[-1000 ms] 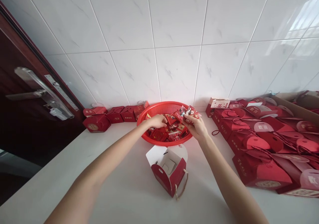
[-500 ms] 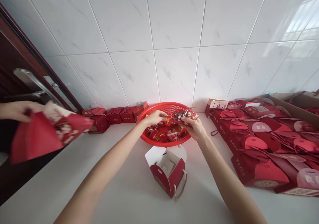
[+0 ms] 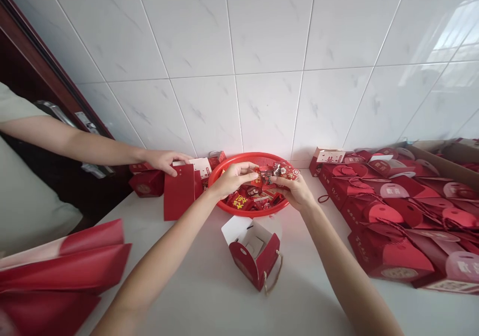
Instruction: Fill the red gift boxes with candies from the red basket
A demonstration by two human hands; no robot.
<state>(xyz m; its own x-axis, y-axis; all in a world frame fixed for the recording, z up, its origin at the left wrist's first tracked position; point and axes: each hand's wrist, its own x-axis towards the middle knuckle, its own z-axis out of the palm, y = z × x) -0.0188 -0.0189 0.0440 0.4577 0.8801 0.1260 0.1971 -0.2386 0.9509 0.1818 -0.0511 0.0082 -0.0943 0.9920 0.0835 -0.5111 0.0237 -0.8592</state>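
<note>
Both my hands are over the red plastic basket (image 3: 258, 155), which holds several wrapped candies (image 3: 239, 201). My left hand (image 3: 232, 179) pinches a small red-wrapped candy, partly hidden by the fingers. Close by on the right, my right hand (image 3: 295, 190) is closed on several wrapped candies (image 3: 286, 170), one in a red floral wrapper and others dark and shiny. In front of the basket stands an open red gift box (image 3: 245, 266), white inside, its flaps raised and a cord handle hanging on its right side. I see no candy in it.
At left, another person's hand (image 3: 164, 161) rests on a flat red carton (image 3: 178, 194) beside small red boxes (image 3: 147, 184) along the wall. Red folded cartons (image 3: 75, 266) jut in at lower left. Rows of closed red gift boxes (image 3: 392, 261) fill the right side.
The other person's hand has come in from the left, and a red carton now stands by the wall boxes. My left hand has drawn slightly nearer my right.
</note>
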